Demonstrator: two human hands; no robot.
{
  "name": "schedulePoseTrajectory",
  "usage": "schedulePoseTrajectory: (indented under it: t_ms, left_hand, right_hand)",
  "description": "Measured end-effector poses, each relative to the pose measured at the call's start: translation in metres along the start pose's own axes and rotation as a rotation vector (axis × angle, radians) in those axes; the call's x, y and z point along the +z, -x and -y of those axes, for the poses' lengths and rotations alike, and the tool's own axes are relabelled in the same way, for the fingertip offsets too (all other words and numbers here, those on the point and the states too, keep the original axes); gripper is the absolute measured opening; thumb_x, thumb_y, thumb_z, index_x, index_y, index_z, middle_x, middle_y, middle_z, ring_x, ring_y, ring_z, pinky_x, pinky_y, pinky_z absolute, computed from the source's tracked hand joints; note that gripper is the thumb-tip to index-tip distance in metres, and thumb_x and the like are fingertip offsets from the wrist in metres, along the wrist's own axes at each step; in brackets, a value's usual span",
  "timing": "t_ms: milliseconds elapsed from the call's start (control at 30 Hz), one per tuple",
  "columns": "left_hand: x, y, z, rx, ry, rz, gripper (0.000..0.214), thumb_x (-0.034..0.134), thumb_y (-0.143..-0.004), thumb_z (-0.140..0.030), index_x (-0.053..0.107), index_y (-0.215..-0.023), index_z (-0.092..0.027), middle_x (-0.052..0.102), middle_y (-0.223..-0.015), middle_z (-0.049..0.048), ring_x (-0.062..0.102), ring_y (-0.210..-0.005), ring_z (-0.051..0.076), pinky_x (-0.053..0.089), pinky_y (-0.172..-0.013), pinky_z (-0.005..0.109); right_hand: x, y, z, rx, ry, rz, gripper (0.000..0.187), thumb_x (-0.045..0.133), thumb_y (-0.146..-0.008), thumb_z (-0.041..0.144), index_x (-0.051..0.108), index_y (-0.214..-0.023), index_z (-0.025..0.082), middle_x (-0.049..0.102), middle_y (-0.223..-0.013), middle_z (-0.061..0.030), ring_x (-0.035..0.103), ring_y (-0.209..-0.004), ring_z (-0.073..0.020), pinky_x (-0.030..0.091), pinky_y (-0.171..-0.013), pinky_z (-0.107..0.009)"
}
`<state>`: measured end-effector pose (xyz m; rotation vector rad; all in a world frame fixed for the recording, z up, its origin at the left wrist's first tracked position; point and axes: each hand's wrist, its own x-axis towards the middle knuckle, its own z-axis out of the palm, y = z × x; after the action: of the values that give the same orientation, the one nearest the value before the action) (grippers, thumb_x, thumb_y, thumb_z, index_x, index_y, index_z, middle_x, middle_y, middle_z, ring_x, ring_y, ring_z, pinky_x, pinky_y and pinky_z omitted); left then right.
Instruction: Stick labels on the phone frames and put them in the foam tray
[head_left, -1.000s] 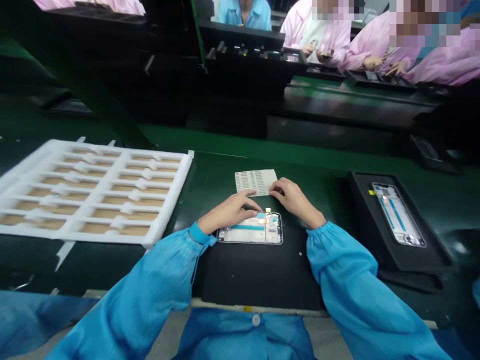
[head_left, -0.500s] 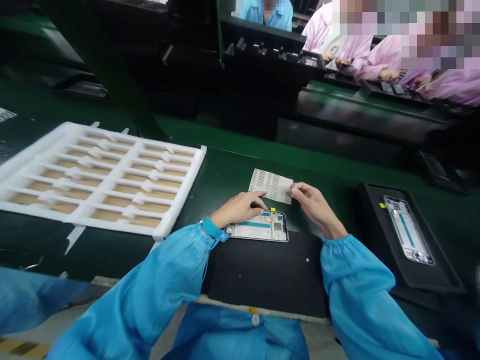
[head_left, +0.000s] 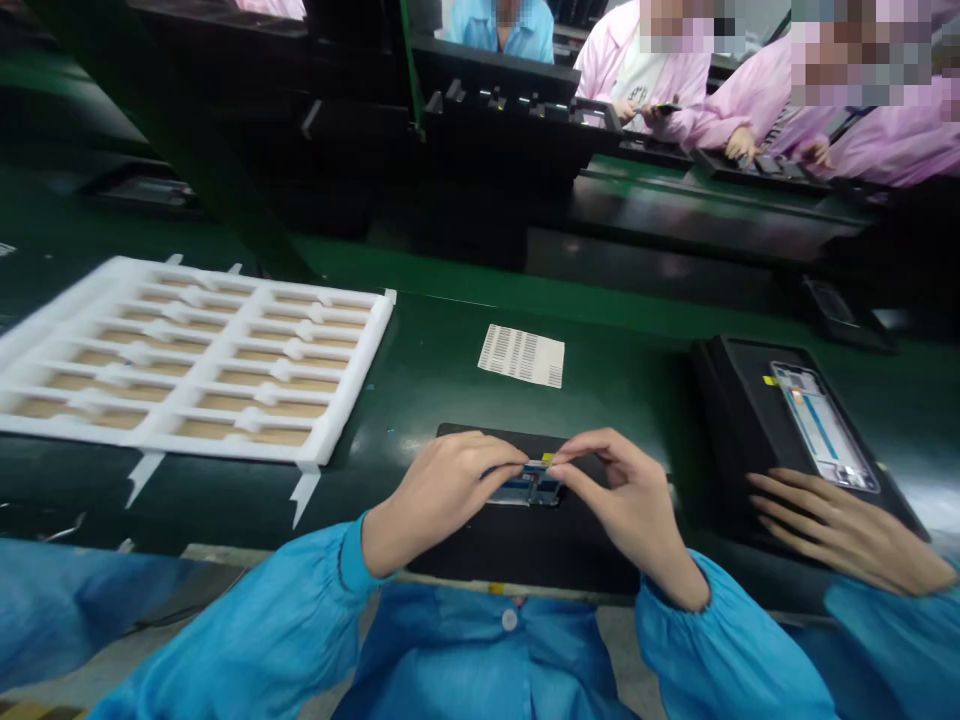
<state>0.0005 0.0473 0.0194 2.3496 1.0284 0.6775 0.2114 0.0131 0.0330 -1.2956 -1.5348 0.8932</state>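
My left hand (head_left: 439, 495) and my right hand (head_left: 626, 500) meet over a phone frame (head_left: 529, 487) that I hold just above a black mat (head_left: 525, 545). Both hands have their fingers pinched on the frame's upper edge, by a small yellow tab (head_left: 547, 459). Most of the frame is hidden under my fingers. A sheet of small labels (head_left: 522, 354) lies on the green belt beyond the mat, away from both hands.
A white foam tray (head_left: 187, 355) with several slots lies to the left. At right, a co-worker's hand (head_left: 847, 530) rests on a black tray (head_left: 739, 420) holding another phone frame (head_left: 823, 425). People in pink coats work at the far bench.
Both hands left the label sheet and drew back toward me. The phone frame came up off the mat into my fingers. A co-worker's hand has appeared on the right tray.
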Motion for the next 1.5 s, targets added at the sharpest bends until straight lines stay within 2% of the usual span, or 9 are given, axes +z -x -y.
schedulePoseTrajectory:
  t_ms: [400,667,767,867,967,1067,1233,1333,1500]
  left_hand:
    - [-0.002,0.031,-0.015,0.177,-0.148,-0.045,0.023,0.047,-0.098,-0.012,0.062,-0.116,-0.016,0.074,-0.105,0.0040,0.071,-0.090,0.020,0.053,-0.075,0.033]
    - [-0.015,0.033,-0.009,-0.207,0.292,-0.011,0.024,0.056,-0.096,-0.023,0.071,-0.115,-0.028,0.073,-0.111,0.0012,0.069,-0.100,0.018,0.055,-0.086,0.027]
    - [0.002,0.033,-0.015,-0.432,0.590,-0.030,0.025,0.061,-0.093,-0.031,0.072,-0.114,-0.025,0.074,-0.109,0.0040,0.070,-0.097,0.021,0.058,-0.080,0.028]
    - [0.032,0.033,-0.025,-0.638,0.918,-0.156,0.035,0.064,-0.090,-0.035,0.067,-0.120,-0.017,0.074,-0.111,0.0091,0.071,-0.097,0.022,0.059,-0.081,0.030]
    - [0.057,0.037,-0.034,-0.661,1.017,-0.227,0.038,0.063,-0.090,-0.035,0.063,-0.122,-0.016,0.069,-0.121,0.0107,0.068,-0.106,0.023,0.056,-0.092,0.032]
    - [0.068,0.049,-0.034,-0.606,0.850,-0.234,0.048,0.063,-0.090,-0.033,0.052,-0.136,-0.024,0.055,-0.141,0.0085,0.056,-0.125,0.023,0.050,-0.104,0.036]
    - [0.067,0.067,-0.024,-0.538,0.583,-0.294,0.054,0.055,-0.096,-0.032,0.035,-0.146,-0.033,0.040,-0.152,0.0041,0.043,-0.138,0.021,0.042,-0.113,0.037]
    - [0.064,0.068,-0.023,-0.491,0.461,-0.276,0.048,0.049,-0.099,-0.029,0.036,-0.145,-0.032,0.038,-0.153,0.0041,0.038,-0.141,0.021,0.037,-0.117,0.039]
    - [0.063,0.066,-0.028,-0.459,0.296,-0.250,0.035,0.045,-0.100,-0.026,0.048,-0.135,-0.029,0.037,-0.153,0.0047,0.036,-0.143,0.020,0.035,-0.117,0.039]
  right_hand:
    - [-0.003,0.031,-0.006,-0.128,0.166,-0.039,0.003,0.068,-0.088,0.022,0.067,-0.088,0.025,0.069,-0.084,-0.0016,0.065,-0.082,-0.0186,0.053,-0.075,-0.033]
    - [-0.026,0.039,-0.060,0.048,0.373,0.055,0.012,0.061,-0.090,0.027,0.069,-0.098,0.024,0.072,-0.095,-0.0058,0.067,-0.090,-0.0240,0.055,-0.082,-0.041]
    - [-0.016,0.056,-0.054,0.023,0.318,0.033,0.018,0.060,-0.091,0.031,0.068,-0.106,0.024,0.071,-0.109,-0.0072,0.065,-0.105,-0.0253,0.053,-0.093,-0.042]
    - [0.009,0.084,-0.039,0.049,0.091,0.055,0.044,0.056,-0.094,0.043,0.054,-0.133,0.023,0.067,-0.122,-0.0104,0.066,-0.109,-0.0248,0.058,-0.085,-0.035]
    - [0.033,0.104,-0.027,0.162,-0.064,0.007,0.062,0.045,-0.098,0.048,0.028,-0.152,0.021,0.062,-0.133,-0.0134,0.067,-0.110,-0.0235,0.060,-0.081,-0.031]
    - [0.035,0.100,-0.014,0.288,0.089,-0.081,0.060,0.046,-0.100,0.040,0.025,-0.153,0.022,0.071,-0.117,-0.0087,0.072,-0.094,-0.0192,0.060,-0.075,-0.026]
    - [0.013,0.070,0.005,-0.075,0.662,-0.122,0.049,0.048,-0.100,0.031,0.043,-0.147,0.020,0.073,-0.098,-0.0076,0.070,-0.077,-0.0189,0.055,-0.064,-0.027]
    - [0.011,0.060,0.011,-0.297,1.019,-0.017,0.044,0.041,-0.100,0.020,0.049,-0.142,0.010,0.067,-0.072,-0.0060,0.061,-0.060,-0.0196,0.048,-0.056,-0.031]
    - [0.015,0.054,0.016,-0.387,1.195,0.027,0.045,0.036,-0.096,0.007,0.049,-0.140,0.007,0.059,-0.062,-0.0018,0.054,-0.054,-0.0168,0.041,-0.056,-0.031]
